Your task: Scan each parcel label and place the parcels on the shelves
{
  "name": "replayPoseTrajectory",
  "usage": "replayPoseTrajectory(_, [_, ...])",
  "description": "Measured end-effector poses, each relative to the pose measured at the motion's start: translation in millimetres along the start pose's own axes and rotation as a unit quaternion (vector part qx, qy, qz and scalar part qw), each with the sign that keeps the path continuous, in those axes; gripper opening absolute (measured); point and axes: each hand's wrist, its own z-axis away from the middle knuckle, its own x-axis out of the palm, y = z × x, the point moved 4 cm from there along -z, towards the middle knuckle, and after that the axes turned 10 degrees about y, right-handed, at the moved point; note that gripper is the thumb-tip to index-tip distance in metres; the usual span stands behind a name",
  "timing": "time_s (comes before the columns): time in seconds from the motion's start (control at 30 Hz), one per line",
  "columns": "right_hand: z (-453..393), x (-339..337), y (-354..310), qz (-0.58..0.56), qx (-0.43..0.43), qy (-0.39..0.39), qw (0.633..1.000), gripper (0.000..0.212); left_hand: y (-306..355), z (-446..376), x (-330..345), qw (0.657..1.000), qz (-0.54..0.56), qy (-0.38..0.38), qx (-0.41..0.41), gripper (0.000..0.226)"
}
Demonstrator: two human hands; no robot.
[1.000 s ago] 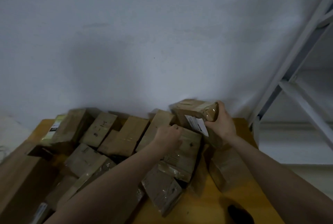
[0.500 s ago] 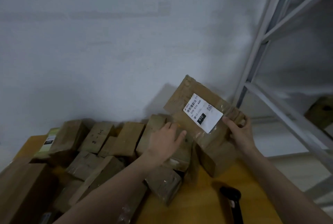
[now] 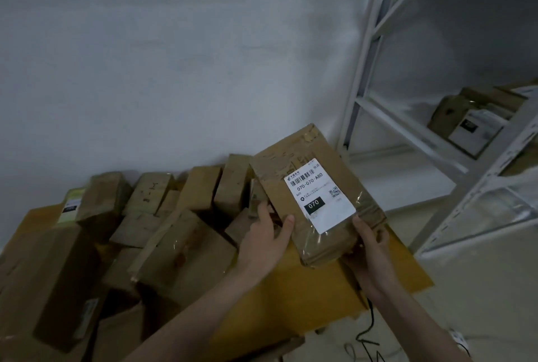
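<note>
I hold a brown cardboard parcel (image 3: 317, 195) wrapped in clear tape above the right end of the wooden table (image 3: 320, 289). Its white label (image 3: 318, 198) faces me, printed with a barcode, "070-070-A80" and a black "070" box. My right hand (image 3: 371, 248) grips the parcel's lower right corner. My left hand (image 3: 263, 241) touches its left edge with thumb and fingers. A pile of several brown parcels (image 3: 163, 230) covers the table to the left. No scanner shows in this view.
White metal shelving (image 3: 407, 128) stands to the right, with a few parcels (image 3: 471, 120) on a middle shelf. A white wall is behind the table. A black cable (image 3: 368, 335) trails on the floor below the table's right edge.
The parcel came up off the pile and turned label-up toward me. My left hand left the pile and met the parcel's left edge. The view swung right, showing more shelving; the black device dropped out of view.
</note>
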Motion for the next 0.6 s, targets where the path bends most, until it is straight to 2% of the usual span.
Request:
replayPoseTrajectory(0.1, [13.5, -23.9, 7.9, -0.001, 0.006, 0.01, 1.0, 0.088, 0.9, 24.3, 12.9, 0.999, 0.039, -0.015, -0.01, 0.071])
replayPoseTrajectory(0.23, [25.5, -48.6, 10.1, -0.004, 0.009, -0.004, 1.0, 0.087, 6.1, 49.8, 28.2, 0.994, 0.095, -0.034, -0.045, 0.064])
replayPoseTrajectory(0.43, [25.5, -69.4, 5.0, -0.011, 0.032, -0.026, 0.999, 0.07, 17.1, 73.6, 51.4, 0.964, 0.233, -0.02, -0.122, 0.048])
replayPoseTrajectory(0.53, [20.7, -78.2, -11.2, -0.009, 0.034, -0.051, 0.998, 0.054, 28.9, 76.3, 66.1, 0.948, 0.277, 0.001, -0.155, 0.051])
replayPoseTrajectory(0.6, [15.0, -86.9, -24.8, 0.002, 0.047, -0.079, 0.996, 0.054, 40.3, 79.3, 79.6, 0.936, 0.304, 0.016, -0.177, 0.056])
